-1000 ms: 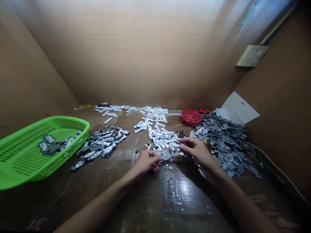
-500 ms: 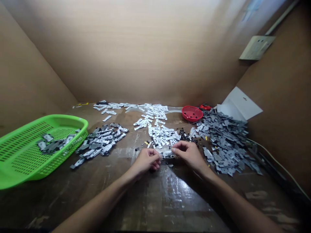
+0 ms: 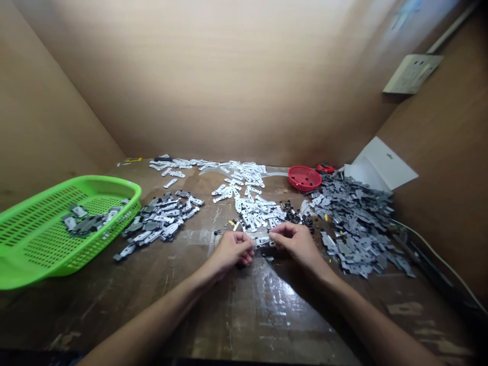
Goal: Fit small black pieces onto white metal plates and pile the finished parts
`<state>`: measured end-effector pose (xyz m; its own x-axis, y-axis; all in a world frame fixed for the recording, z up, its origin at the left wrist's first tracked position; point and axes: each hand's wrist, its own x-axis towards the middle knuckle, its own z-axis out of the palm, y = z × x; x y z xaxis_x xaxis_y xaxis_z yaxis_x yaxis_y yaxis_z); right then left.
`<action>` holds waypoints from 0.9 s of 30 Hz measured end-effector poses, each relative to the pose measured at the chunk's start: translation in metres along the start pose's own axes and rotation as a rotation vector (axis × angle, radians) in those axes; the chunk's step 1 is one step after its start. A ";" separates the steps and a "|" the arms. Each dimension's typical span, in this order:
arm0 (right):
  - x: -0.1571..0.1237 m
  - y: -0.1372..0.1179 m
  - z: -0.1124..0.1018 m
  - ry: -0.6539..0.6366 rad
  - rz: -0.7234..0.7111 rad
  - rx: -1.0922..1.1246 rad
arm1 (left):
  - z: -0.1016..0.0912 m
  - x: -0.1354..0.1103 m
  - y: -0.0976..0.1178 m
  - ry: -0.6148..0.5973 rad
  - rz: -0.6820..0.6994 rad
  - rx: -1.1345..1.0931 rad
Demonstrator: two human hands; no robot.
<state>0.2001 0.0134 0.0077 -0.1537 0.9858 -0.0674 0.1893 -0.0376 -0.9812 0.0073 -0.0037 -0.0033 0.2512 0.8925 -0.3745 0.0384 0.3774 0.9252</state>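
Head view: the right hand (image 3: 295, 243) pinches a small flat white-and-grey metal strip (image 3: 264, 242) between thumb and fingertips, wrist angled in from the near right. The curled, nearly closed left hand (image 3: 232, 249) sits at the strip's left end; whether it grips, I cannot tell. Both hover over a scuffed dark wooden table (image 3: 267, 310), just near of a heap of white metal strips (image 3: 253, 209).

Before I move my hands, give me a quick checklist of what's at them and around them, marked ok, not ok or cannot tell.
Grip: left hand and right hand both close on the small grey-and-white part: ok.
Part's covered ends: hidden by the fingers: cannot tell.
Black pieces apart from the white parts: they touch: not ok.
Green plastic basket holding grey parts: ok.
Contents of the red dish: too small to see: cannot tell.
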 end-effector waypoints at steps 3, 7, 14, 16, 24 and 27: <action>0.000 0.001 0.000 0.032 0.001 0.013 | -0.001 0.001 -0.001 0.000 0.005 -0.031; -0.001 0.000 -0.003 0.094 -0.088 -0.099 | -0.001 0.001 -0.002 0.015 0.030 -0.074; 0.001 0.003 -0.009 -0.065 0.137 0.154 | 0.000 -0.001 0.003 0.010 0.127 -0.051; 0.002 0.005 -0.012 -0.179 0.209 0.228 | 0.000 -0.002 0.005 0.005 0.138 -0.038; -0.001 0.012 -0.003 -0.168 0.079 0.180 | 0.003 -0.003 0.005 -0.003 0.199 -0.025; -0.004 0.011 0.004 -0.078 -0.002 0.105 | 0.004 -0.002 0.005 0.009 0.183 0.004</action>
<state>0.1994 0.0082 -0.0037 -0.2296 0.9704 -0.0751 0.0867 -0.0564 -0.9946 0.0110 -0.0052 0.0022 0.2455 0.9485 -0.2002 -0.0037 0.2074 0.9782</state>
